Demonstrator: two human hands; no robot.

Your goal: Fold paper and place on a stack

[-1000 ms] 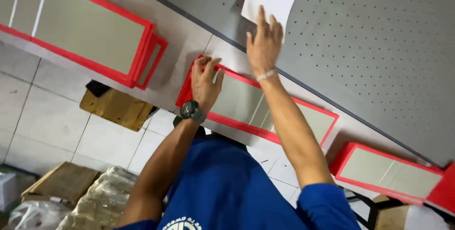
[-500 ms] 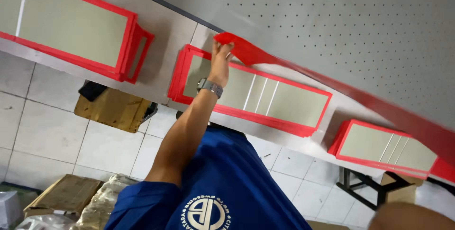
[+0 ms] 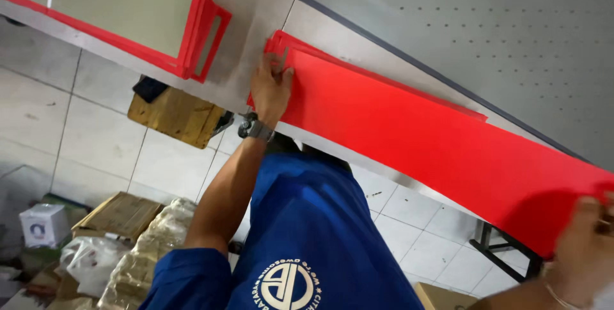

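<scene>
On steel table (image 3: 256,16), both hands grip long red sheet (image 3: 422,137): left hand (image 3: 270,87), right hand (image 3: 585,246).

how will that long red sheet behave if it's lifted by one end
The red sheet looks thin and very long, so it would probably sag or bow. It seems light: the left hand and right hand hold only its ends. Its smooth face may slide easily on the table.

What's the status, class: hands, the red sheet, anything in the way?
Left hand pinching the red sheet at its far end. Right hand gripping the near end. Sheet lies over a red frame on the bench.
</scene>
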